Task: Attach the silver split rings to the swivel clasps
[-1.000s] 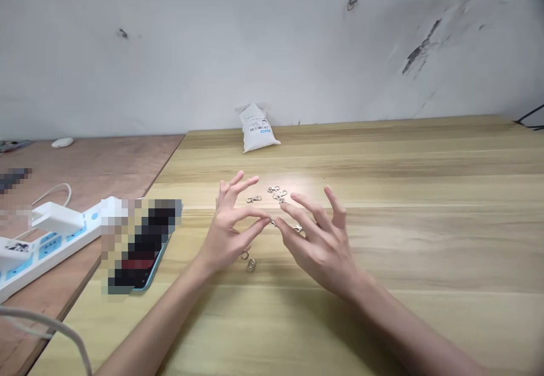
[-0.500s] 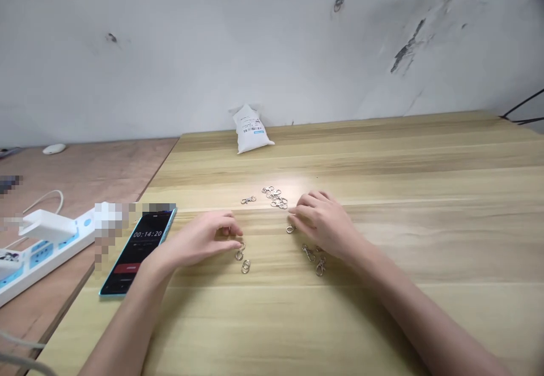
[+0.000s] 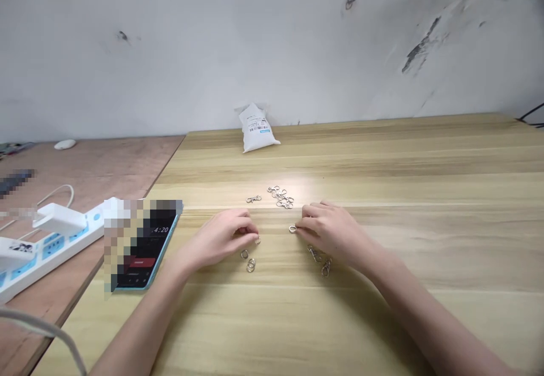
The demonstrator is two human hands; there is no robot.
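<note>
My left hand [image 3: 223, 239] rests on the light wooden table [image 3: 382, 285] with its fingers curled, the fingertips pinching a small metal ring [image 3: 257, 240]. Two more rings [image 3: 248, 260] lie just below it. My right hand [image 3: 334, 231] lies palm down, fingers bent, its fingertips touching another small metal ring [image 3: 292, 229]. Metal clasps [image 3: 321, 260] lie partly under the right hand. A small pile of clasps [image 3: 281, 196] and a single clasp [image 3: 254, 199] lie farther back.
A white plastic pouch [image 3: 256, 127] leans at the wall. A phone [image 3: 147, 246] with a timer lies at the table's left edge. On the darker table to the left sit a white power strip [image 3: 46, 237] and a white mouse [image 3: 64, 144].
Both hands came down from a raised, spread-finger pose onto the table. The left fingers have since curled on a ring and the right fingertips have reached another ring.
</note>
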